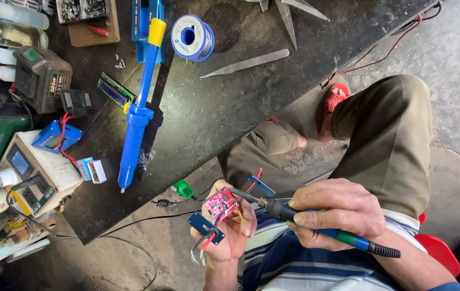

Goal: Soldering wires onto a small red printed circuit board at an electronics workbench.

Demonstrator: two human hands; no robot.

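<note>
Gripping a red circuit board (221,202) in the lap, left hand (224,231) fingers clenched on it; right hand (343,213) clasps a soldering iron (316,223), tip touching the board. Beyond the board: dark counter (230,102), blue desoldering pump (138,108), solder spool (192,36).

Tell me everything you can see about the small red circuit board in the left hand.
The small red circuit board is roughly square, studded with tiny components, and rests tilted on the left hand's fingers. Red and black wires run from it to two small blue boards. The dark tip of the blue-and-green soldering iron, gripped by the right hand, meets its upper edge.
</note>
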